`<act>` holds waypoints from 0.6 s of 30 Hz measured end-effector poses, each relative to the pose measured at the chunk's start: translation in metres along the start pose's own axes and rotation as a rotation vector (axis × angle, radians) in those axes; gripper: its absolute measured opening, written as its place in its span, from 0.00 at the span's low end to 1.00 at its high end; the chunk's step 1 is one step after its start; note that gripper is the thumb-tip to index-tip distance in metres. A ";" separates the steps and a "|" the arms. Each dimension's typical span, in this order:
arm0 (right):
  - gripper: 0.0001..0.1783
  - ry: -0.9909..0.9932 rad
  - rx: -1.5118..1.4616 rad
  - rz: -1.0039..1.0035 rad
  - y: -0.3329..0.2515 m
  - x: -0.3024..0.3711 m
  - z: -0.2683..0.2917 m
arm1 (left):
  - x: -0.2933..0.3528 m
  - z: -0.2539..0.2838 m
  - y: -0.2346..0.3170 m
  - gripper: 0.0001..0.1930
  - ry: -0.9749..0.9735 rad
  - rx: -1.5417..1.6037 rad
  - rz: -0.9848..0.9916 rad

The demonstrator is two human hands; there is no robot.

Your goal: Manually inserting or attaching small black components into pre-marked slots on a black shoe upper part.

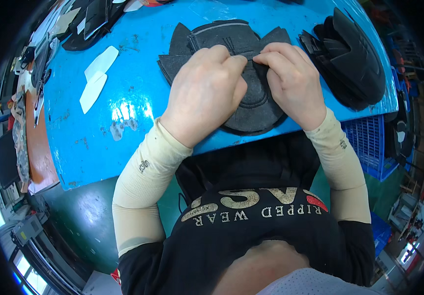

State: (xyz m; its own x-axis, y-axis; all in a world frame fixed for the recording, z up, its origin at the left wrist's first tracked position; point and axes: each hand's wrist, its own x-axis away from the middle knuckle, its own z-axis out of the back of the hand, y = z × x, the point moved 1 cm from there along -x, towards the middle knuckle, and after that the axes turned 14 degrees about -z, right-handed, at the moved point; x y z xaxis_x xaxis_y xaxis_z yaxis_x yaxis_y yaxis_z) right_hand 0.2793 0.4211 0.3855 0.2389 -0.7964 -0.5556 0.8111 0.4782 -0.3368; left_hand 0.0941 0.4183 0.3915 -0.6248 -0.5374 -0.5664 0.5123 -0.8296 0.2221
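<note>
A pile of flat black shoe-upper pieces with stitched seams lies on the blue table in front of me. Over the middle of the pile, my left hand is closed, its fingertips pinching the top black piece. Close beside it, my right hand is also closed, with thumb and index finger pinched on the same piece near a seam. The fingertips of both hands nearly meet. My hands cover part of the piece, so the exact spot gripped is partly hidden.
Another stack of black curved pieces sits at the table's right edge. White paper-like pieces lie on the blue table at left. More dark pieces are at the far left. A blue plastic crate stands below the right edge.
</note>
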 end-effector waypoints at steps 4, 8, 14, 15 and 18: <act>0.13 0.005 -0.075 -0.023 0.005 -0.007 0.003 | 0.001 0.002 -0.010 0.10 0.304 0.324 0.204; 0.09 -0.092 -0.509 -0.450 -0.010 -0.014 0.020 | -0.004 0.018 -0.013 0.11 0.363 1.104 0.442; 0.11 -0.340 -1.071 -0.525 -0.029 -0.023 0.007 | -0.001 0.010 -0.013 0.11 0.537 1.303 0.436; 0.10 -0.343 -1.078 -0.575 -0.032 -0.023 0.010 | -0.001 0.011 -0.012 0.11 0.538 1.302 0.439; 0.10 -0.373 -1.085 -0.623 -0.033 -0.022 0.014 | -0.002 0.011 -0.009 0.11 0.569 1.295 0.432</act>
State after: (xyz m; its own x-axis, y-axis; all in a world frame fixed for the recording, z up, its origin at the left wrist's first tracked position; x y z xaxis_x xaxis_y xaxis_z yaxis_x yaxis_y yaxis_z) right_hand 0.2550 0.4183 0.4195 0.2569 -0.9613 0.0992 0.0385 -0.0924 -0.9950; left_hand 0.0842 0.4254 0.3988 -0.0972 -0.8960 -0.4333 -0.4674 -0.3433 0.8147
